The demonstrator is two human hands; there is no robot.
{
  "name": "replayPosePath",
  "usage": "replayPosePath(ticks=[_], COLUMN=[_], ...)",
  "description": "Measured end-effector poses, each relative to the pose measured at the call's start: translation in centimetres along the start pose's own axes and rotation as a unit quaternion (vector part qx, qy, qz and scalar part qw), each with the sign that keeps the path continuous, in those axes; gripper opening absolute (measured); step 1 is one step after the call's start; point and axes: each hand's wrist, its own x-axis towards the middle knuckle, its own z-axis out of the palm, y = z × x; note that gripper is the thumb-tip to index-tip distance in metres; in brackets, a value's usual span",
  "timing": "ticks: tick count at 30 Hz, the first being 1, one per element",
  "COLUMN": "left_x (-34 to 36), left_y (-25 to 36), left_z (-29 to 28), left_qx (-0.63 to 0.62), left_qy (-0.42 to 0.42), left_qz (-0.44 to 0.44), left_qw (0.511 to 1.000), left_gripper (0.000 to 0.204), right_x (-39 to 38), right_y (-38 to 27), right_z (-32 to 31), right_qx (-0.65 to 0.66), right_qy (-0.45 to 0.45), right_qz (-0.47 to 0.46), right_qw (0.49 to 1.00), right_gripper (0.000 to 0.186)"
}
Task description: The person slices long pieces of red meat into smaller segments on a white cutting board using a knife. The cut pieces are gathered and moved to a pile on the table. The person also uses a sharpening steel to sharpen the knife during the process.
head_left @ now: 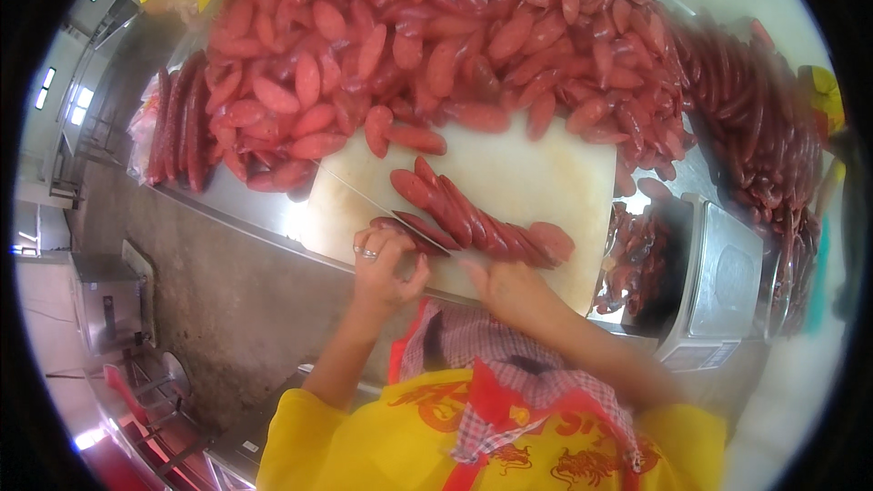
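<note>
1. Left hand (386, 264): fingers curled down on the sausage (407, 233), pinning it; ring on one finger.
2. Right hand (509, 291): closed round the knife (377, 205) handle, mostly hidden; blade slants up-left, against the sausage.
3. Sausage: dark red, on the board (573, 164) near its front edge, just beside a row of overlapping slices (473, 218).
4. Handling, judged: light, firm but giving, probably greasy; casing looks slick. Thin slices likely bend or tear.
5. Best hold: uncut end, from above, fingertips tucked clear of the blade.
6. Around: big slice pile (436, 27) behind; scale (723, 264) at right.
</note>
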Motion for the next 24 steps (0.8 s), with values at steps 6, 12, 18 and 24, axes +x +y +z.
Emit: replayPosePath(ticks=[6, 12, 18, 24], left_x=[0.0, 0.1, 0.2, -0.1], left_y=[0.0, -0.1, -0.2, -0.4], left_z=[0.0, 0.2, 0.1, 0.1], left_qx=[-0.021, -0.014, -0.001, -0.004], left_qy=[0.019, 0.018, 0.013, 0.001], left_qz=[-0.04, -0.024, -0.022, -0.038], left_qw=[0.999, 0.999, 1.0, 0.999], left_gripper=[0.026, 0.029, 0.03, 0.027], right_x=[-3.8, -11.0, -11.8, -8.9], right_y=[1.1, 2.0, 2.5, 1.8], right_z=[-3.2, -4.6, -3.7, -3.0], right_qx=[0.043, 0.048, 0.028, 0.022], right_qy=[0.014, -0.076, -0.043, -0.033], right_qz=[-0.026, 0.193, 0.164, 0.089], right_qw=[0.999, 0.977, 0.985, 0.995], right_gripper=[0.048, 0.059, 0.062, 0.055])
